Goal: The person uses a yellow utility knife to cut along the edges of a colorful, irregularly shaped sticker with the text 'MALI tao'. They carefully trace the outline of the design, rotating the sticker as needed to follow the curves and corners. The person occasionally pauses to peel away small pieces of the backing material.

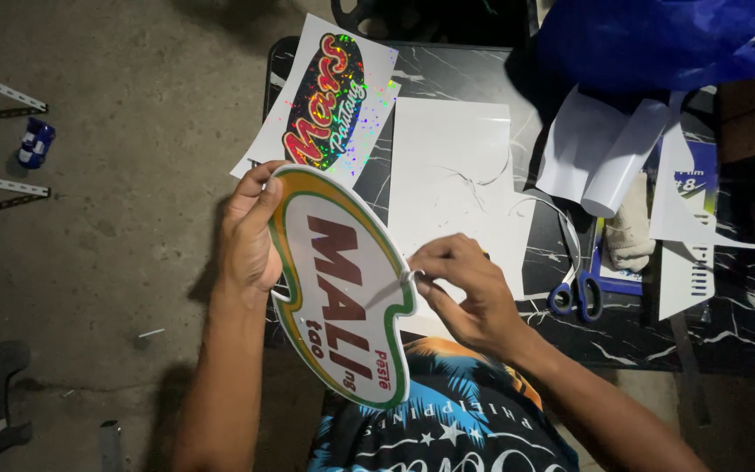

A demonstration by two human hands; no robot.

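A cutout sign [342, 288] is clasped by the left hand [251, 236]; a film strip [391, 288], partly peeled, is pinched by the right hand [465, 288].

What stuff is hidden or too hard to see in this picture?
All in the head view:
- Under the blue plastic sheet at the top right: covered, and cut off by the edge.
- Right hand fingertips: curled over a thin white strip at the edge of the white, green-bordered cut-out sign, so the pinch is hard to see.
- Small blue object on the floor: too small and dark to tell.
- Blue-handled scissors: blades hidden under paper.
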